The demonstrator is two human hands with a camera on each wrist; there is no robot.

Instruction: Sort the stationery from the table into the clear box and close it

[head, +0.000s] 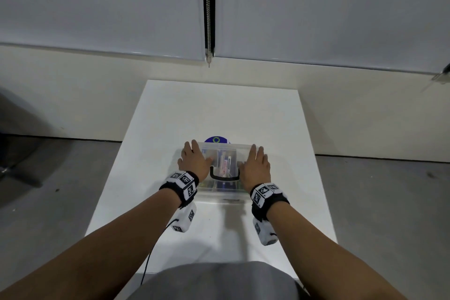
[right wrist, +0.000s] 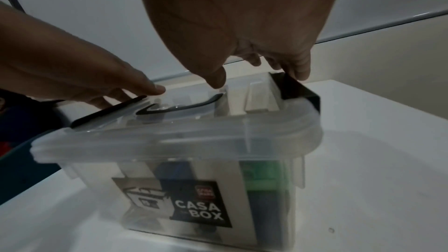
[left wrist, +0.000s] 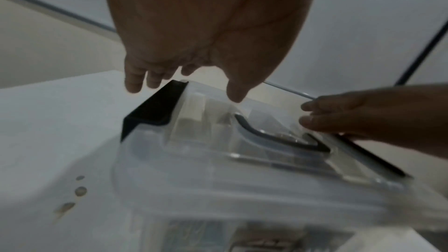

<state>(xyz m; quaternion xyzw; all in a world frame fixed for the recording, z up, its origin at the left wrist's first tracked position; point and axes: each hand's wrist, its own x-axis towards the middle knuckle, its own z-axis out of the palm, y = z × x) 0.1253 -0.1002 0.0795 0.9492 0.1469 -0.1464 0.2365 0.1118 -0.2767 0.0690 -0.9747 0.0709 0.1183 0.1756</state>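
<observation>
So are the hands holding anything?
No. Both the left hand and right hand rest flat on the lid of the clear box, gripping nothing.

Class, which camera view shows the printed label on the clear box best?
The right wrist view: the label faces that camera, and CASA BOX is readable. The left wrist view shows only a blurred trace at its bottom edge; the head view does not show it legibly.

Clear box (right wrist: pixel 184 160) upright on table — lid (right wrist: pixel 169 133) on, stationery (head: pixel 225 163) inside.
</observation>
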